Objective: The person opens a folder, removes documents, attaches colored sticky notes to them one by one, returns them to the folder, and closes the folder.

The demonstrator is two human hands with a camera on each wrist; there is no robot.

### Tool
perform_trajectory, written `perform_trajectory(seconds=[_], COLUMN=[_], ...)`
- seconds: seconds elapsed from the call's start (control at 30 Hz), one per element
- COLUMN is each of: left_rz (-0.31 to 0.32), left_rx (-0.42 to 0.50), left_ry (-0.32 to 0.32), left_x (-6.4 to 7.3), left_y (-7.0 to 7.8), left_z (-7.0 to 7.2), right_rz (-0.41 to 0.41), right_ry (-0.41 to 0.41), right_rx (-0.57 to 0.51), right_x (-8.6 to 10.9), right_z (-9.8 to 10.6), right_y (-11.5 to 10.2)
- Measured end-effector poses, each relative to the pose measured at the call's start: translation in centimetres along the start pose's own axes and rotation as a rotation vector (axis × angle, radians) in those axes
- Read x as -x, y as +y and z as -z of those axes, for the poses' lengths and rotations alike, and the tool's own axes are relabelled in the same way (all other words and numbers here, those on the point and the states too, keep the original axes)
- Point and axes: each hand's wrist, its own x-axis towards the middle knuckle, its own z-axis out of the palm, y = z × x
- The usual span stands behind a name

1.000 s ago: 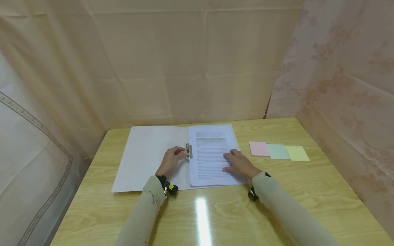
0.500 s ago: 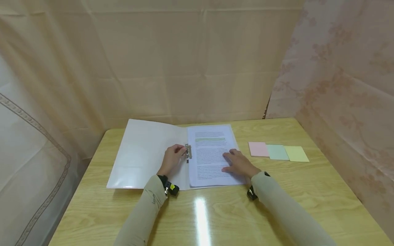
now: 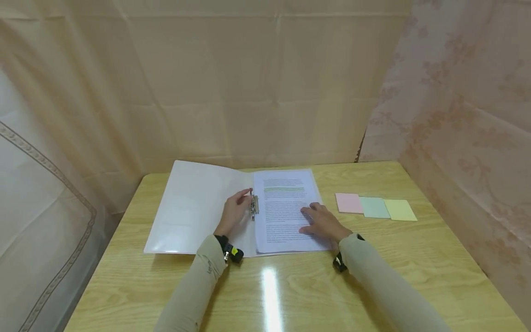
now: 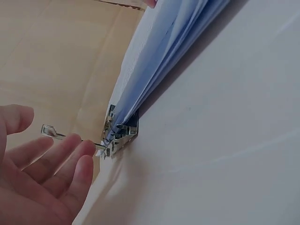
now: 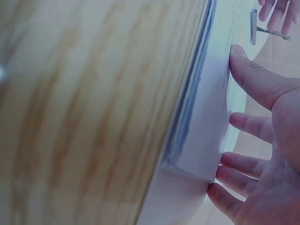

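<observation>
Your left hand isn't clenched on anything: the fingers are loose and slightly bent, tips right by the thin metal lever sticking up off the clip, thumb away from it. Can't really tell how hard you're touching it, if at all. Your right hand has its fingers spread, tips resting on the printed sheets, no grip there either.

Those sheets are a loose-edged white stack with a green highlighted line near the top, sitting on the right side of the spread folder, clip at their left edge. The folder's smooth, glossy white, its left cover tilted a bit off the table, which is shiny yellowish wood grain with a bright light streak. Pink, green and yellow square note pads line up to the right. Around you: creased beige curtain behind, floral pinkish cloth right, white cloth with a patterned band left.
</observation>
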Motion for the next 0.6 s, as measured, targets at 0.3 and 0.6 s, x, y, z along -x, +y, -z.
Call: perform_trajectory(seconds=[0.3, 0.6], left_rz=[0.012, 0.041], left_rx=[-0.055, -0.14], left_ry=[-0.114, -0.073], left_x=[0.2, 0.35], left_y=[-0.59, -0.45], left_z=[-0.42, -0.47], right_rz=[-0.001, 0.004], right_ry=[-0.001, 0.013], right_rx=[0.002, -0.003], right_x=[-0.27, -0.01], right_z=[-0.69, -0.23], right_y=[0.63, 0.19])
